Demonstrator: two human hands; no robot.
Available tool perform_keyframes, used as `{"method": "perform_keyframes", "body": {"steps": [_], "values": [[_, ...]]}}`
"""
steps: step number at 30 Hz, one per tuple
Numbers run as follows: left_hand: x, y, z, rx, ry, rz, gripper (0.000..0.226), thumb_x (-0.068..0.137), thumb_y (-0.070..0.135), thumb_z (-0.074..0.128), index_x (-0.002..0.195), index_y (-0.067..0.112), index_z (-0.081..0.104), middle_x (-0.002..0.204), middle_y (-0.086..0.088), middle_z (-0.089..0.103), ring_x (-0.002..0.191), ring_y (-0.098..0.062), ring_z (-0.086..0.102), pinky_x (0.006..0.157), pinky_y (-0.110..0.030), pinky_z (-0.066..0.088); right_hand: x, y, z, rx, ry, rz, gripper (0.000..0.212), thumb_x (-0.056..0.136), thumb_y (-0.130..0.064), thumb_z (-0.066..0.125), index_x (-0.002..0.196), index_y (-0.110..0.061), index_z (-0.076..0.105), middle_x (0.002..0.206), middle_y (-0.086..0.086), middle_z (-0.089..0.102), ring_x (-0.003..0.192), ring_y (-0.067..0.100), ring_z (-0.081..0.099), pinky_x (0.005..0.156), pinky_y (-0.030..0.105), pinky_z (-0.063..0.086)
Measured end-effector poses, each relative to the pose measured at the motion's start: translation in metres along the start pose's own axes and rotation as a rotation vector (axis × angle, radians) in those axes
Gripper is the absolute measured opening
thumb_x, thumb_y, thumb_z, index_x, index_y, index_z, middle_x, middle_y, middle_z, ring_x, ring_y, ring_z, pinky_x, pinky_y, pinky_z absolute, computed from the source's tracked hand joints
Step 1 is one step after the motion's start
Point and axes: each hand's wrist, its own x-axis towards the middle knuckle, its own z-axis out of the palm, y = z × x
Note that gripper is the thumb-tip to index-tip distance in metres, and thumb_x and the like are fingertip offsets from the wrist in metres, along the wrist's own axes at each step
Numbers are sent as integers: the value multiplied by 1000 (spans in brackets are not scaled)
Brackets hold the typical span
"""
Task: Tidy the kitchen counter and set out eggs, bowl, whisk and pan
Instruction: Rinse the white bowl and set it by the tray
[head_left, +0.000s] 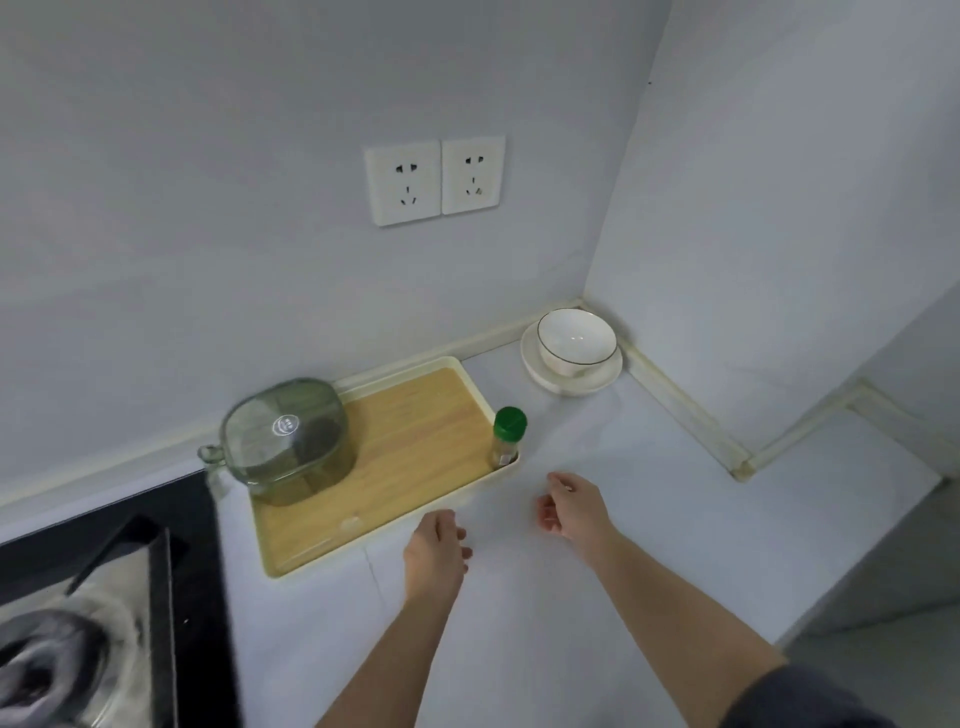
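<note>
Your left hand (436, 545) is positioned at the near right edge of the tray (415, 441), fingers loosely curled, holding nothing. Your right hand (571, 506) is just right of it, fingers likewise loose and empty. The bowl (576, 340) stands on a plate (571, 382) in the far right corner of the counter (649, 545). A green-capped bottle (506, 436) stands upright in the tray's right corner.

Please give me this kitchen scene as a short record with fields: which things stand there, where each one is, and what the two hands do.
Tray: cream-rimmed rectangular tray with wood-look base, on the pale counter, by the back wall
Container: translucent green lidded container, on the tray's left part
Bottle: small spice bottle with green cap, upright in the tray's right corner
Bowl: white round bowl with thin dark rim, on a white plate in the counter's corner
Left hand: near the tray's front edge, holds nothing
Right hand: loosely curled, holds nothing
Eggs, whisk: not in view
</note>
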Motion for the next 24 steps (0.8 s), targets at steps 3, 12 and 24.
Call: {"method": "perform_keyframes", "body": {"steps": [3, 12, 24], "values": [[-5, -21, -50, 18, 116, -44, 21, 99, 21, 38, 90, 15, 57, 89, -9, 64, 73, -27, 64, 69, -38, 55, -14, 9, 22, 31, -30, 5, 35, 98, -8, 42, 133, -8, 43, 73, 16, 52, 53, 23, 47, 48, 28, 44], [3, -48, -150, -41, 399, -175, 31, 98, 22, 42, 126, 9, 37, 108, -21, 57, 86, -37, 62, 64, -39, 53, -30, 2, 65, -32, -64, -13, 49, 100, -8, 44, 145, -17, 28, 83, 18, 56, 59, 26, 58, 53, 34, 55], [26, -45, -136, 145, 358, -98, 35, 98, 6, 31, 126, 12, 50, 87, -12, 57, 63, -20, 52, 48, -24, 41, -1, -14, 58, -30, -62, -59, 20, 97, 2, 36, 98, -11, 51, 77, 15, 53, 60, 21, 59, 53, 33, 58]]}}
